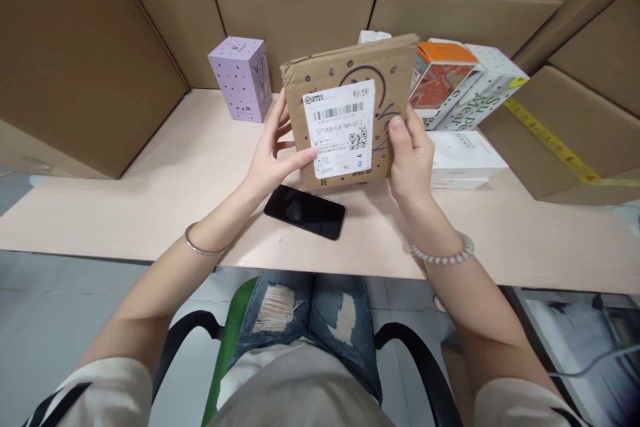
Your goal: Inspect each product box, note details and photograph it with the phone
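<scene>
A brown cardboard parcel [299, 77] is held up, slightly tilted, above the table. On its near face is a white shipping label [340, 130] with a barcode and a QR code; dark doodles show around it. My left hand [275, 153] grips the left edge, thumb on the label's lower left corner and fingers behind. My right hand [413, 153] is closed on the right edge, its thumb on the front. The fingers behind the parcel are partly hidden. Below it a black smartphone [306, 212] lies flat on the table.
A lilac box [243, 80] stands at the back left of the table [150, 213]. Behind and right of the parcel are an orange-topped box [445, 77], a white patterned box [483, 97] and flat white boxes [463, 153]. Large cartons [295, 20] wall the back and sides.
</scene>
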### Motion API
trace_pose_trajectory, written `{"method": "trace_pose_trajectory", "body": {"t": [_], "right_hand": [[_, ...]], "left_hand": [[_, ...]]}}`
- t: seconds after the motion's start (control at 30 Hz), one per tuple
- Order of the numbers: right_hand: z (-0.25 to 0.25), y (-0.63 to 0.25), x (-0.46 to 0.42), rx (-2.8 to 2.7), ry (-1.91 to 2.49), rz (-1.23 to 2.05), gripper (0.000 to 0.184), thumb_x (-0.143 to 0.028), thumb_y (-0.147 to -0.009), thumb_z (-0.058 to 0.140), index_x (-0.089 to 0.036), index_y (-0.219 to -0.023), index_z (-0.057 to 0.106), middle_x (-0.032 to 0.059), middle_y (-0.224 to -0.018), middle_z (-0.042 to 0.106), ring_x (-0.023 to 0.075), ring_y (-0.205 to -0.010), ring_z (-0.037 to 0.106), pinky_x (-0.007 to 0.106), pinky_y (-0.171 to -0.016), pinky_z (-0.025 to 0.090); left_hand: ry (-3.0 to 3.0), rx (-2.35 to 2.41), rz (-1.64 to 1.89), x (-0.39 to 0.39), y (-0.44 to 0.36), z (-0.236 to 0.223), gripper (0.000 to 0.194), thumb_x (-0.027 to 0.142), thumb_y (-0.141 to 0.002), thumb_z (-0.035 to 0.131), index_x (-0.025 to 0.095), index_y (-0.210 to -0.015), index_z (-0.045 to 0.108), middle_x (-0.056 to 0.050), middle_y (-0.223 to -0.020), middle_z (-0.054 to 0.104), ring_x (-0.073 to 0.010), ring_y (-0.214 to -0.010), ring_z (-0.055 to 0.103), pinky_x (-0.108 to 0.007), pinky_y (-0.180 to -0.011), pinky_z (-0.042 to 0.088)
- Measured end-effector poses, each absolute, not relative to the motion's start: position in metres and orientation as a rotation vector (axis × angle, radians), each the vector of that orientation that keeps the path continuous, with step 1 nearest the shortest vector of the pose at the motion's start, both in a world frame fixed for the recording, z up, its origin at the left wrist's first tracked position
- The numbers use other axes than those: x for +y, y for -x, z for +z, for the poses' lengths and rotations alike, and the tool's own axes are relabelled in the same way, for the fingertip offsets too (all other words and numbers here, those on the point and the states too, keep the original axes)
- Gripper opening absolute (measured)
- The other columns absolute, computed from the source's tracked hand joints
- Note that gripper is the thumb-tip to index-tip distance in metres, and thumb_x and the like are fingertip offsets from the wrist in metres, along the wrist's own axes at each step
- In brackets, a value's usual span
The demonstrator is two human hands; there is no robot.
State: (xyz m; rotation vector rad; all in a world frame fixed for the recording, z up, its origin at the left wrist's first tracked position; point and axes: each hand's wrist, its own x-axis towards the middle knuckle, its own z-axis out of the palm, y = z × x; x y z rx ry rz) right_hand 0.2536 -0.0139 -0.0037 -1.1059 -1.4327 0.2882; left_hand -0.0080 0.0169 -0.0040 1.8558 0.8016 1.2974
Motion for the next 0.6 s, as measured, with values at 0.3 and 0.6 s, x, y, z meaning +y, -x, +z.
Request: {"method": "trace_pose_trajectory", "body": {"t": [0.3,0.6], "right_hand": [[-0.02,-0.274,0.019,-1.159,1.055,0.857,0.076,-0.074,-0.105,0.033,-0.02,-0.152,0.059,0.016,-0.162,0.065,0.032,-0.144,0.068,0.056,-0.115,0.062],[-0.008,-0.266,0.007,-1.249,1.06,0.95,0.074,-0.069,-0.105,0.019,-0.028,-0.151,0.06,0.0105,-0.152,0.072,0.0323,-0.148,0.064,0.062,-0.113,0.059]], "left_hand": [[-2.113,1.056,1.378,-0.006,0.014,0.016,0.087,0.089,-0.079,0.075,0.036,-0.148,0.068,-0.003,-0.173,0.051,-0.0527,-0.173,0.016,-0.076,-0.137,0.021],[-2.084,1.001,1.417,0.008,0.011,0.008,0.089,0.088,-0.083,0.072,0.033,-0.152,0.06,-0.009,-0.166,0.056,-0.045,-0.167,0.038,-0.065,-0.136,0.034]]}}
